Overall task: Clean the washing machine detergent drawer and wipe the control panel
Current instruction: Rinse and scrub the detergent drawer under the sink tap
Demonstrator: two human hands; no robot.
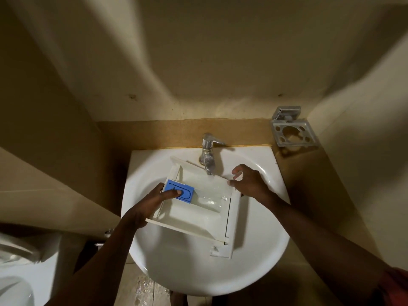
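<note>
One boxy white plastic drawer (198,217) | left hand (145,206): thumb on blue insert (187,189)

Both forearms extend forward. Left hand (150,205) grips the drawer (194,217) at its left edge, thumb on top; right hand (250,184) pinches its right corner.

1. Beige walls (198,62) close in a dim corner.
2. White sink (254,261) stands against the back wall, with a chrome tap (208,151) at its rear.
3. Metal holder (291,133) is fixed right of the tap.
4. Wet tiled floor (143,290) lies below, with a toilet (19,261) at left.
</note>
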